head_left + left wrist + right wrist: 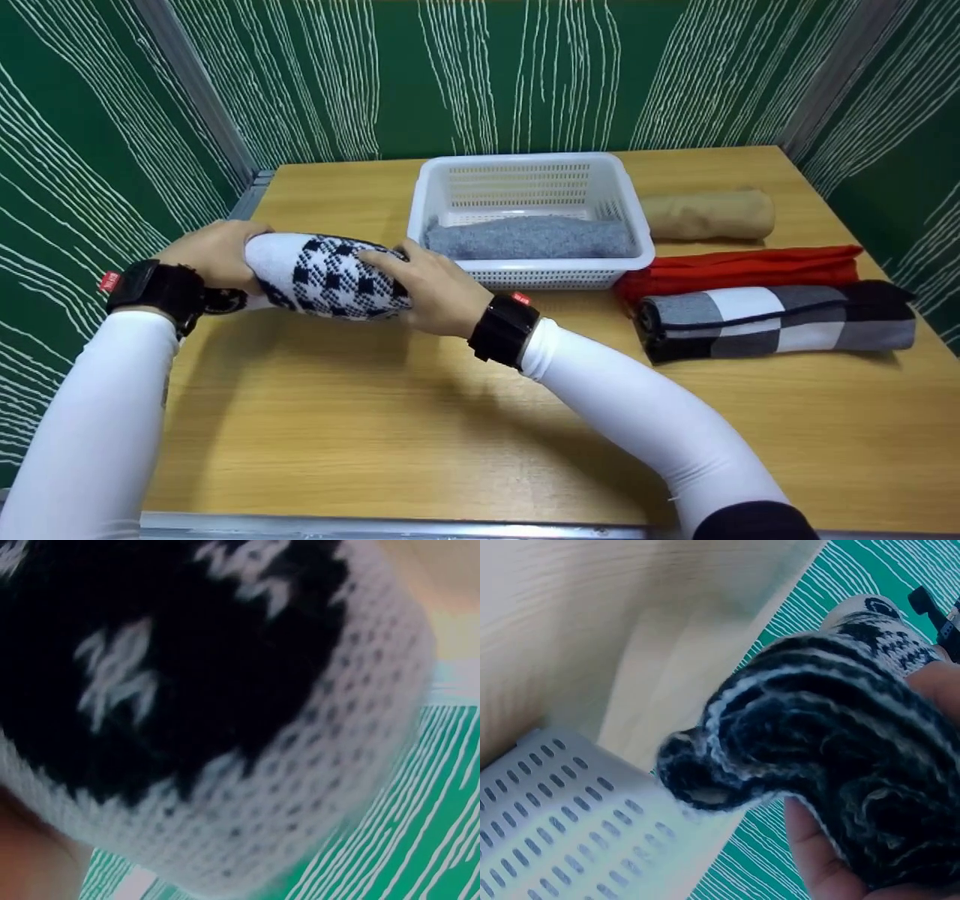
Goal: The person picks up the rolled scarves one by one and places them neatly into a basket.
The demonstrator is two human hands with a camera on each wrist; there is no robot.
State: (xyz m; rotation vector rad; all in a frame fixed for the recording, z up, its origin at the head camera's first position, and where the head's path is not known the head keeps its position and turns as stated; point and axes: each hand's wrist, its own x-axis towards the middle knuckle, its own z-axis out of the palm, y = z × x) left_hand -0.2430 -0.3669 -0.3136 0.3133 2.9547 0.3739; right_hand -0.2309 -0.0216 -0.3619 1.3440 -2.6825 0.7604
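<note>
A rolled black-and-white houndstooth knit scarf (341, 276) is held above the left part of the table, between both hands. My left hand (214, 255) grips its left end, where the knit is plain white with a black patterned flap beneath. My right hand (442, 292) grips the right end, fingers over the top and thumb nearer me. In the right wrist view the roll's end shows coiled layers of the scarf (802, 735). Close up in the left wrist view, the scarf's knit (300, 787) hides most of the left hand.
A white perforated basket (531, 265) stands at the table's back middle, holding a rolled grey cloth (529, 238). Right of it lie a tan roll (709, 215), a red folded cloth (750, 268) and a black, grey and white checked roll (776, 321). Green walls surround the wooden table (390, 450).
</note>
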